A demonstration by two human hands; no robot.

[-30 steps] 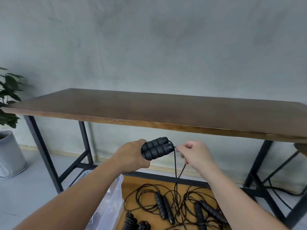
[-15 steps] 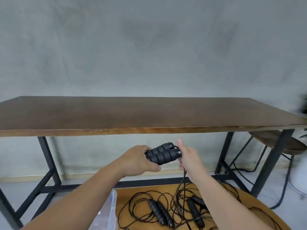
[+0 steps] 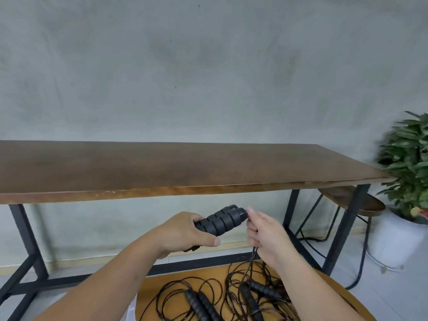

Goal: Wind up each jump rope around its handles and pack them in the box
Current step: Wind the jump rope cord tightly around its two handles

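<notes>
Below the long wooden table's (image 3: 162, 167) front edge, left hand (image 3: 183, 230) grips a pair of black ribbed handles (image 3: 222, 220) side by side, tips tilted up to the right. Right hand (image 3: 266, 235) sits just beside the tips, fingers curled, pinching the thin cord (image 3: 252, 258) that hangs down. More ropes (image 3: 208, 297) lie tangled on the round wooden surface (image 3: 150, 286) underneath; potted plant (image 3: 410, 163) at far right.

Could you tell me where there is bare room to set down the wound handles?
The long wooden tabletop shows bare from its front edge to the wall. The round board is crowded with loose ropes and handles; only its left rim is free.
</notes>
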